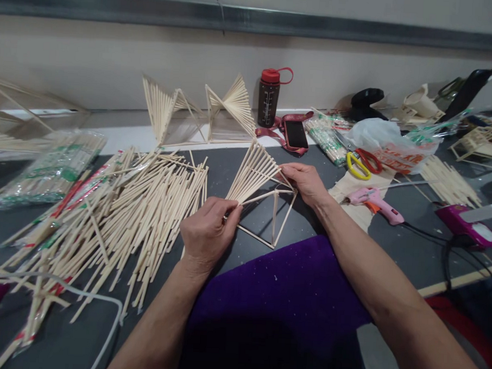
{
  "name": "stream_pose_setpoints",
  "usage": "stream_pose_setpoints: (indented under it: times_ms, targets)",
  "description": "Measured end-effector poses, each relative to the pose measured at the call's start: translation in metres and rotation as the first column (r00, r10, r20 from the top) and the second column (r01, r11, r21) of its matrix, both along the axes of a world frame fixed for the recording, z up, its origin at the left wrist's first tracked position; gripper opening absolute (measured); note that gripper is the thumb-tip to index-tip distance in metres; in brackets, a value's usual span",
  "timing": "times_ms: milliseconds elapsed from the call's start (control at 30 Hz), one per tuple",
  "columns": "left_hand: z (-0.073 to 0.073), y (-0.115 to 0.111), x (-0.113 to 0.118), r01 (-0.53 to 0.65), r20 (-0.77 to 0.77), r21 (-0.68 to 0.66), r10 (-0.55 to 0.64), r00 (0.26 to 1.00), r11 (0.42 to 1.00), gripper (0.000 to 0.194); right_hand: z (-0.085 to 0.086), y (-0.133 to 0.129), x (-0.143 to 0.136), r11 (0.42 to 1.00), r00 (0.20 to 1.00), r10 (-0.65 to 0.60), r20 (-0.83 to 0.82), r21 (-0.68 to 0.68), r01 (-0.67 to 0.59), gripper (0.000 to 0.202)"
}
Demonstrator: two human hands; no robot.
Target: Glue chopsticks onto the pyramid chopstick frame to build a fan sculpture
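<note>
Between my hands, over the dark table, is a small frame of wooden sticks, with a fan of sticks on its far side and a bare stick triangle nearer me. My left hand pinches the frame's left corner between thumb and fingers. At the far right side, my right hand has its fingers closed on the frame; some fingertips are hidden behind it. A large heap of loose wooden sticks lies left of my left hand. To the right of my right forearm rests a pink glue gun on a pale sheet.
Two finished-looking fan-shaped stick models stand against the wall. Behind my hands are a dark bottle with a red lid and a phone. Yellow-and-red scissors, a plastic bag and a cable are at right; wrapped stick packs at left.
</note>
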State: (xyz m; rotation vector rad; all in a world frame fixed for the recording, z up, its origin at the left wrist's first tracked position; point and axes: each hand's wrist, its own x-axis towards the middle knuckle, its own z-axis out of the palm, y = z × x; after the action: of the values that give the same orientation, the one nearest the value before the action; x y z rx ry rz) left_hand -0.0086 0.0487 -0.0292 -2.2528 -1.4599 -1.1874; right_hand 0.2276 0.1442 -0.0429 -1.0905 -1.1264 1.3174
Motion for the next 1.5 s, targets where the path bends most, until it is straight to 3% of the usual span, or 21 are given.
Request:
stream_pose_setpoints:
  times_ms: [1500]
  targets:
    - [0.0031,-0.0013,0.0015,0.022,-0.026,0.03,-0.021,0.999,0.999,0.004,-0.0037,0.0009,-0.0017,0.995,0.994,-0.053,0.094,0.093,0.045,0.026]
